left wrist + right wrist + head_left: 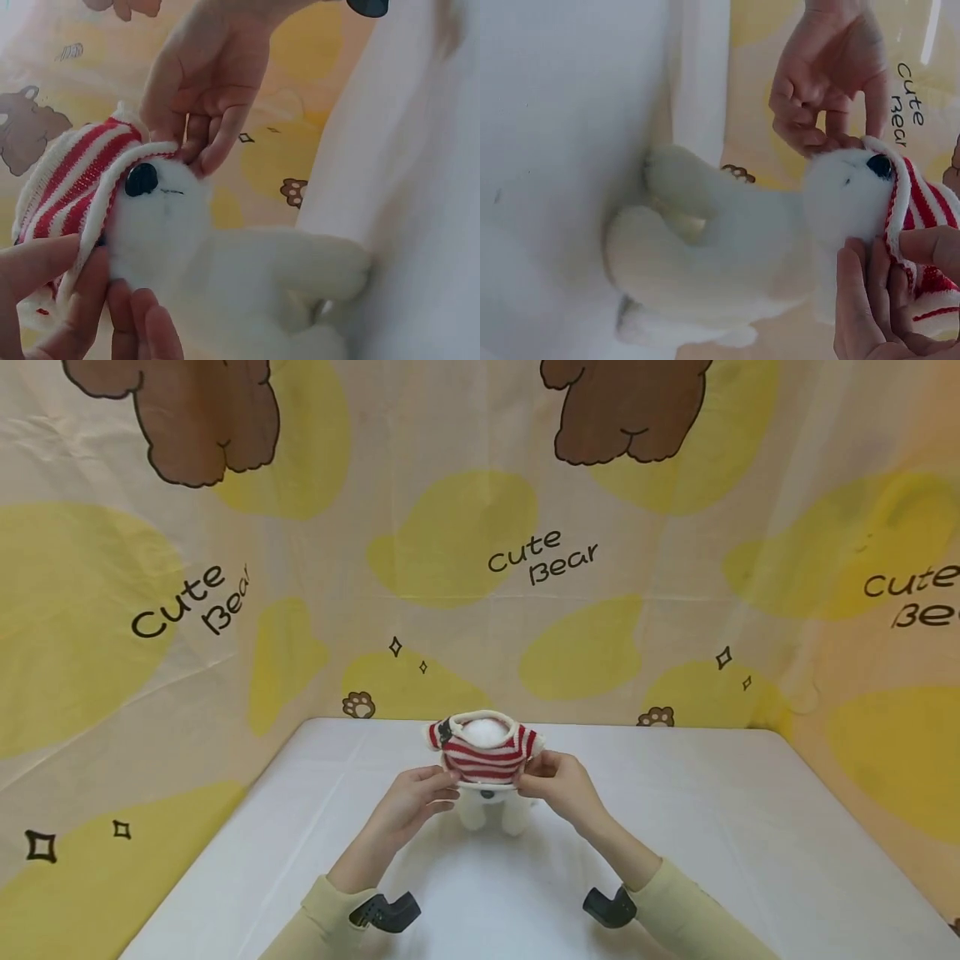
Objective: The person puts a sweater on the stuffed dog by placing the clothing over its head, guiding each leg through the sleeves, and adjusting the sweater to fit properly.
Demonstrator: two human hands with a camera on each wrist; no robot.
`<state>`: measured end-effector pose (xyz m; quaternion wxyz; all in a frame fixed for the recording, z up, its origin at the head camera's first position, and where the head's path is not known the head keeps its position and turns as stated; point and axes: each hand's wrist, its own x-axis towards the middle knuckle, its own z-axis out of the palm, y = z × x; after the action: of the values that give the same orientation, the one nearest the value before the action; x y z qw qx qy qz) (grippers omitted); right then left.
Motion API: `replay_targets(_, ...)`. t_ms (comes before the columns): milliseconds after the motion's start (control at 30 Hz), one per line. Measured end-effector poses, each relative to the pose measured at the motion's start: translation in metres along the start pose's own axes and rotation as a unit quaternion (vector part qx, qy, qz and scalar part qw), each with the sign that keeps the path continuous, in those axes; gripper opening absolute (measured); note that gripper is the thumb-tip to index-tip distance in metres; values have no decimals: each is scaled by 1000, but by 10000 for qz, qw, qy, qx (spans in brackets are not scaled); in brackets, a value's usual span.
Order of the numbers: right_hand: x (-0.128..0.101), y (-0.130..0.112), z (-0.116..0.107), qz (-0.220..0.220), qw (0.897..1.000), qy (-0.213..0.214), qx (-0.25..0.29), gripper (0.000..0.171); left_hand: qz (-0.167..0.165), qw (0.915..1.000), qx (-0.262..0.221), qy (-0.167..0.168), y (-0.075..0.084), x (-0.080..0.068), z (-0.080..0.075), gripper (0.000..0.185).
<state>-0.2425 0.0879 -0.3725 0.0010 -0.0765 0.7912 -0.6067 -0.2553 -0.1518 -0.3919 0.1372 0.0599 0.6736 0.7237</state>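
A white plush toy [491,814] stands on the white table [712,827], feet toward me. A red-and-white striped knit sweater [483,752] covers its head and upper body. My left hand [423,793] pinches the sweater's lower hem on the left, and my right hand [551,781] pinches it on the right. In the left wrist view the sweater [71,176] sits over the plush toy's [225,262] head, its hem just above a black eye [141,178]. In the right wrist view the sweater [922,210] covers the top of the head while the plush toy's [727,255] body and legs are bare.
A cloth backdrop [480,568] printed with brown bears, yellow blobs and "Cute Bear" rises behind and on both sides of the table. Black camera mounts [386,910] sit on both wrists over pale yellow sleeves [675,914].
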Motion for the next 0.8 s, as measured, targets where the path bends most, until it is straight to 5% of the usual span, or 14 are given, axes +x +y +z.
replay_targets(233,1,1,-2,204,9993,-146,274,28,214,9988,-336,-291,1,0,3,20)
replay_targets(333,1,3,-4,73,9994,-312,153,30,313,9988,-322,-212,-2,1,2,2)
replay_targets(467,2,7,-5,-78,9984,-513,213,30,466,9988,-124,-99,-7,2,0,21)
replay_targets(800,3,15,-8,21,9996,-268,47,19,899,9954,259,-207,-14,4,-4,26)
